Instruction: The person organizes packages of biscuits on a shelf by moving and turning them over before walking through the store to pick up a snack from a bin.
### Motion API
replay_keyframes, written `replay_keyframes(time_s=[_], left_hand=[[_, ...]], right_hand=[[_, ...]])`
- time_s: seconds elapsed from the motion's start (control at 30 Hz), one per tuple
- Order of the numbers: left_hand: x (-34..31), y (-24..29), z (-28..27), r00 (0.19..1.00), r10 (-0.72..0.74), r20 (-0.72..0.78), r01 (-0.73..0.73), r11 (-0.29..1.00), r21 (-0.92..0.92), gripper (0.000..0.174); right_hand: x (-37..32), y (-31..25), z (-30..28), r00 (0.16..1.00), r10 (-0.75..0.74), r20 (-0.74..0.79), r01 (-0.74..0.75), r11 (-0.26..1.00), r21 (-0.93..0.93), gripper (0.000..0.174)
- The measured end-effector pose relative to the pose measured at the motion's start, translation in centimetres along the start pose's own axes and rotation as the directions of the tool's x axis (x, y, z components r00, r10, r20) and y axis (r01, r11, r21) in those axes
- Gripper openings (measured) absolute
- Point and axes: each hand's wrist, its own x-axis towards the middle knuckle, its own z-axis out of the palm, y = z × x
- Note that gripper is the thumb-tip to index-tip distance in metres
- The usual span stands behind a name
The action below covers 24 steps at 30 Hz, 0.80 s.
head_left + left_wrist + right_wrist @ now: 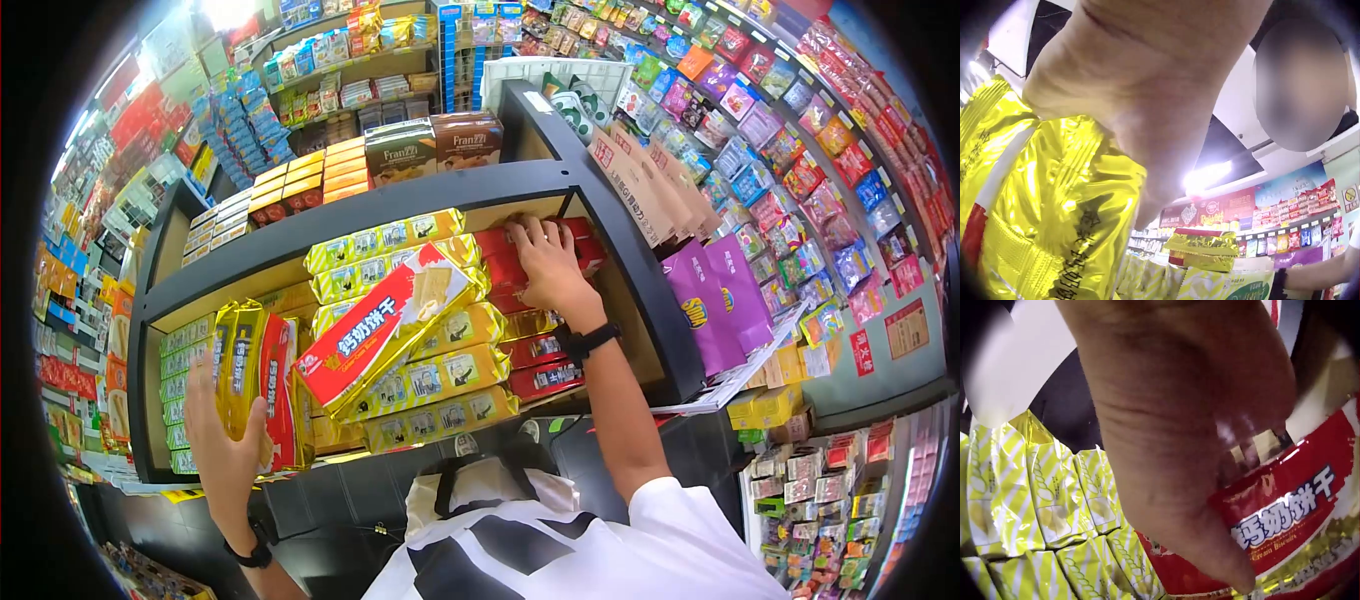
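Note:
My left hand (222,432) grips upright gold biscuit packs (240,365) at the bin's left, with the thumb on the near right side; a red-faced pack (275,385) stands against them. In the left wrist view the hand (1141,87) covers the top of the gold packs (1085,212). At the bin's back right corner, my right hand (552,270) holds a red biscuit pack (500,268). The right wrist view shows the thumb across this red pack (1291,515). Between the hands, a large red pack (385,325) lies tilted over yellow packs (450,370).
A dark frame (400,195) surrounds the bin. Franzzi boxes (400,148) stand behind it, purple bags (715,300) and brown paper bags (650,190) at its right. Green packs (190,380) line the left end. Shelves of snacks stand around.

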Motion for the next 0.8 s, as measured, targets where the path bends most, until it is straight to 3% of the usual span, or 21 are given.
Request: replay_keyframes(time_s=[0.1, 0.23, 0.33, 0.4, 0.67, 0.8], left_hand=[[-0.6, 3.5, -1.4, 0.988, -0.014, -0.153, 0.044, 0.979, 0.197, 0.083], [-2.4, 8.1, -3.0, 0.981, 0.057, -0.186, -0.063, 0.998, -0.027, 0.074], [-3.7, 11.1, -2.1, 0.955, 0.252, -0.154, -0.261, 0.964, -0.043, 0.075], [-4.1, 12.4, -0.9, 0.937, 0.317, -0.144, -0.32, 0.948, 0.004, 0.075], [-4.5, 14.1, 1.3, 0.869, 0.481, -0.115, -0.493, 0.86, -0.133, 0.07], [-4.0, 14.8, 1.9, 0.847, 0.52, -0.111, -0.531, 0.831, -0.165, 0.068]], right_hand=[[0.2, 0.7, 0.4, 0.999, -0.034, -0.026, 0.033, 0.999, -0.04, 0.107], [0.7, 0.7, 0.4, 1.0, -0.016, 0.014, 0.017, 0.997, -0.072, 0.107], [0.0, 0.5, 0.5, 0.998, 0.021, 0.057, -0.022, 0.999, 0.029, 0.103], [-1.1, 0.6, 0.3, 0.999, 0.005, 0.041, -0.006, 1.0, 0.03, 0.101], [-8.0, 0.2, -2.7, 0.989, -0.112, -0.096, 0.126, 0.981, 0.15, 0.097], [-10.8, -0.6, -5.4, 0.988, -0.071, -0.136, 0.103, 0.964, 0.246, 0.095]])
